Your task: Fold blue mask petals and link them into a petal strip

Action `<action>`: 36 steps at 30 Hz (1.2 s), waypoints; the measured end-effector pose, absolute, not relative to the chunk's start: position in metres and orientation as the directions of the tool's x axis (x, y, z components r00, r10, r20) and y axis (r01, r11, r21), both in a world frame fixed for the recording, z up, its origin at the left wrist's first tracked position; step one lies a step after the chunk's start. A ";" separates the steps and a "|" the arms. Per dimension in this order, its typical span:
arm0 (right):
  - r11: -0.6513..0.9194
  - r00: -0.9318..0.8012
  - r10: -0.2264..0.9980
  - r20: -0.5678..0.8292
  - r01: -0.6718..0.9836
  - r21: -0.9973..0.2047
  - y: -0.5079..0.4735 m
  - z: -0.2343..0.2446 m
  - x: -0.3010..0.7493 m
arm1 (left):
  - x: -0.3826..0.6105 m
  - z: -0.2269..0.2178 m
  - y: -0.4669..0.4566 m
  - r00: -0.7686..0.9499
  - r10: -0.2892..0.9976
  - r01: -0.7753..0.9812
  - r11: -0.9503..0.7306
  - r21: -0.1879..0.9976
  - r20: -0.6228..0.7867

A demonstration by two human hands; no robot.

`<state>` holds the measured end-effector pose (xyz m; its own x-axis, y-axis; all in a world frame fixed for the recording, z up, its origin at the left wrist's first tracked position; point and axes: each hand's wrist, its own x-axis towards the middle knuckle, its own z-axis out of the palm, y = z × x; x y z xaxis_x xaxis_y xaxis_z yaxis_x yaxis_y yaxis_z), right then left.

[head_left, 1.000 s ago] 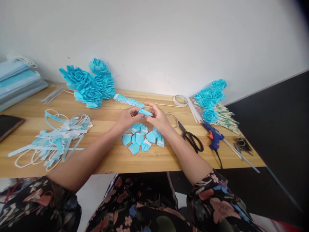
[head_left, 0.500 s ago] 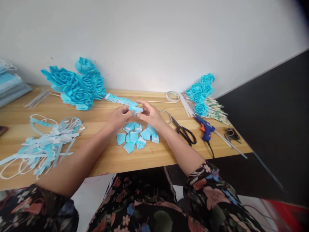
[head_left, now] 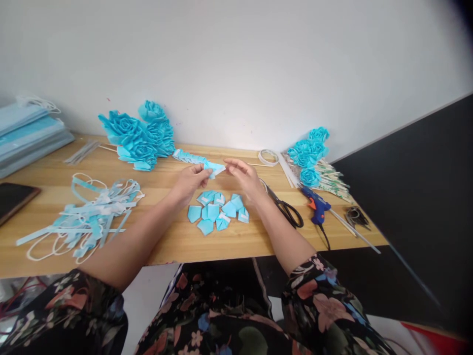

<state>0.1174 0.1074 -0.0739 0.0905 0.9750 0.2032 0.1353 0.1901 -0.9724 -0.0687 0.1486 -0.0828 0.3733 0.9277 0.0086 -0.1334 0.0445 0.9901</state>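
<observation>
My left hand (head_left: pixel 189 182) pinches a small folded light-blue petal piece (head_left: pixel 215 169) above the wooden table (head_left: pixel 177 241). My right hand (head_left: pixel 245 179) is just right of it, fingers loosely spread, apart from the piece and holding nothing. Below both hands lies a cluster of several folded blue petal pieces (head_left: pixel 218 212) with white tape strips. A row of joined blue petals (head_left: pixel 190 157) lies behind the hands.
Blue paper roses (head_left: pixel 138 135) lean on the wall at back left, more roses on sticks (head_left: pixel 312 155) at right. Black scissors (head_left: pixel 286 209), a blue glue gun (head_left: pixel 316 204), tape rolls (head_left: pixel 268 157), cut mask strips (head_left: pixel 88 212), stacked masks (head_left: pixel 25 135) and a dark phone (head_left: pixel 13 197) surround them.
My right hand has let go of the petal piece and drawn slightly right; the left hand alone holds it now. The camera view shifted a little.
</observation>
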 end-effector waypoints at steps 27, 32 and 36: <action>0.389 -0.026 0.901 0.434 0.491 -0.779 0.094 -0.073 0.090 | -0.066 -0.069 0.142 0.405 0.908 -0.377 0.272 0.885 -0.106; 0.400 0.004 0.870 0.492 0.577 -0.712 0.094 -0.077 0.085 | -0.064 -0.074 0.141 0.402 0.913 -0.358 0.232 0.905 -0.075; 0.400 0.023 0.852 0.523 0.617 -0.678 0.094 -0.076 0.085 | -0.064 -0.075 0.141 0.397 0.915 -0.356 0.227 0.906 -0.074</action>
<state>0.0855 0.0937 -0.0759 0.0234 0.8517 0.5235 0.6171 0.3996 -0.6778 -0.0641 0.1413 -0.0754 0.3972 0.9148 -0.0736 -0.3558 0.2274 0.9065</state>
